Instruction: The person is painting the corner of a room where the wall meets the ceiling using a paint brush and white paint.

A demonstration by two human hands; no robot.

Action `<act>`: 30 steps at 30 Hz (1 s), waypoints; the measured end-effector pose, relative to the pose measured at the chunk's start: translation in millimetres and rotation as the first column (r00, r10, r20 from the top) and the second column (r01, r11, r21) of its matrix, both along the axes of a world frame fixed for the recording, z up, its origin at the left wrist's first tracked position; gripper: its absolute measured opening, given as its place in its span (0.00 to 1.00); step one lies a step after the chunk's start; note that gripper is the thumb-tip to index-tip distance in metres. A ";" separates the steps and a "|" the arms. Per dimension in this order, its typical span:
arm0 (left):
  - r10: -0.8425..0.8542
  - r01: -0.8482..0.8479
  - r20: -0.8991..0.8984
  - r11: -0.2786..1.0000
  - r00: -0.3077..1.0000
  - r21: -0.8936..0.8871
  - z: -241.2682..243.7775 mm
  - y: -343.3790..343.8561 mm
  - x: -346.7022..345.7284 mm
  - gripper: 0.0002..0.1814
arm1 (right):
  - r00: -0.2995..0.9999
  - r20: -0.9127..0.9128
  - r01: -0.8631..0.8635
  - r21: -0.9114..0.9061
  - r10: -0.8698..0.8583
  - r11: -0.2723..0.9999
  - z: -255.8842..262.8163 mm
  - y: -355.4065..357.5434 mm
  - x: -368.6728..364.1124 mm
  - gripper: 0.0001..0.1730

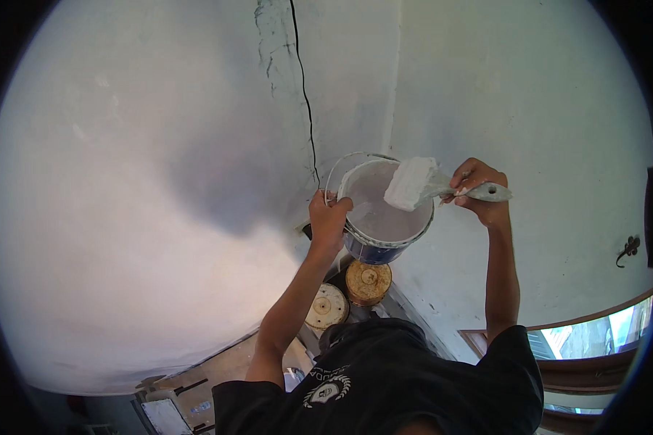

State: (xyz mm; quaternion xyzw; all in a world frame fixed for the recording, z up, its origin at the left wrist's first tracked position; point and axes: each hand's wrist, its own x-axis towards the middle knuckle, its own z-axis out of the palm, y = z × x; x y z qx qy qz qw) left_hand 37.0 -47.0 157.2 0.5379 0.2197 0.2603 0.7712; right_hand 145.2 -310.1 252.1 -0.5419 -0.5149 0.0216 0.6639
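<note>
My left hand grips the rim of a paint bucket on its left side, thumb over the edge. The bucket is dark blue outside, smeared with white, and tilts so that its pale inside shows. Its wire handle arches up at the back left. In my right hand is a wide paintbrush, pinched near the base of its worn handle. Thick white paint coats the bristles, which hang over the bucket's right rim. Whether the bristles touch the rim, I cannot tell.
A black cable runs down the cracked, stained wall near the corner. Two round rusty lids are below the bucket. At the right are a lizard figure and a wood-framed window. A chair stands lower left.
</note>
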 end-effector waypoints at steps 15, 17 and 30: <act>0.061 -0.060 -0.035 0.998 0.998 0.032 -25.0 3.0 15.7 0.14 | 0.982 0.127 0.128 0.114 -0.142 0.985 6.3 26.6 7.9 0.12; 0.044 -0.042 -0.063 0.998 0.997 0.038 -16.5 -3.2 16.0 0.14 | 0.976 0.127 0.154 0.162 -0.176 0.975 20.1 40.2 18.5 0.11; 0.104 -0.099 -0.052 0.990 0.993 0.100 -59.1 11.1 20.3 0.15 | 0.973 0.214 0.014 0.332 -0.090 0.943 111.1 185.8 90.1 0.08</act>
